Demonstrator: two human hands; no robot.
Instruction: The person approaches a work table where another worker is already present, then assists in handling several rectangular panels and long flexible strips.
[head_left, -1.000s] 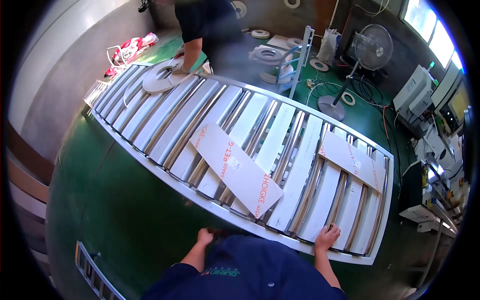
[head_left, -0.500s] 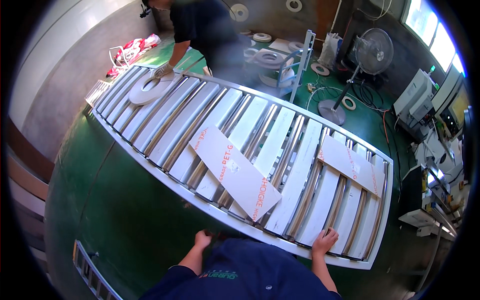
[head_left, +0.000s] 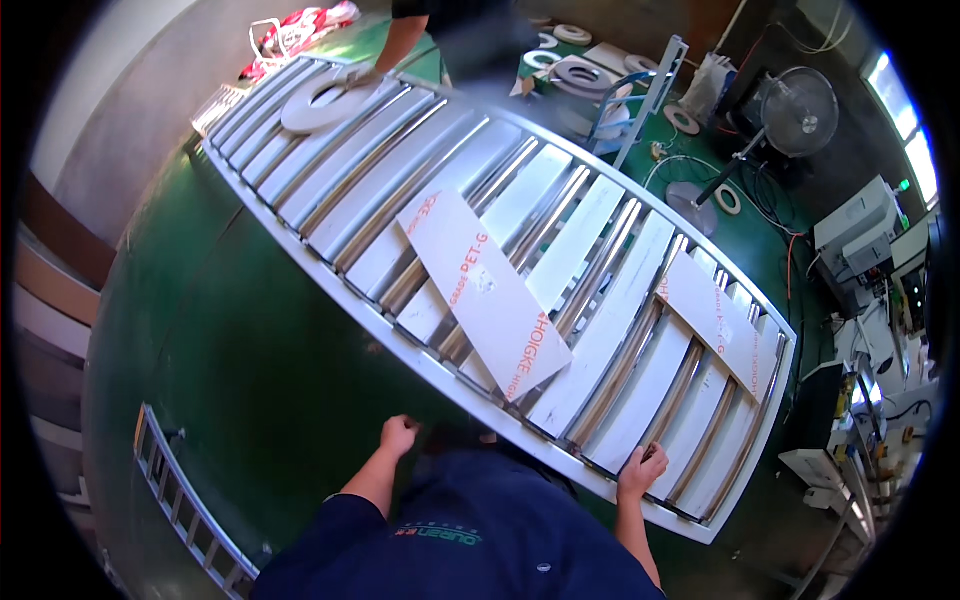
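Observation:
My left hand [head_left: 399, 434] hovers over the green floor, off the near side of a roller table. Its fingers are curled in, and whatever they may hold is hidden. At the table's near rail [head_left: 590, 482], toward the right end, my right hand [head_left: 643, 468] has its fingers pinched together, with a small dark spot at the tips that I cannot make out. On the rollers in front of me lies a film-covered white panel [head_left: 486, 294] with orange print, set at a slant. A second such panel [head_left: 712, 322] rests farther right.
A co-worker's arm [head_left: 402, 45] reaches to a white ring-shaped roll [head_left: 305, 108] at the table's far left. Behind stand a blue hand truck [head_left: 640, 105] and a pedestal fan [head_left: 798, 112]. Machines [head_left: 858, 230] line the right. A ladder-like metal frame [head_left: 185, 500] lies at lower left.
The view has turned and tilted, so table and panels appear shifted. My left hand has lifted a little and stays closed. My right hand remains by the near rail.

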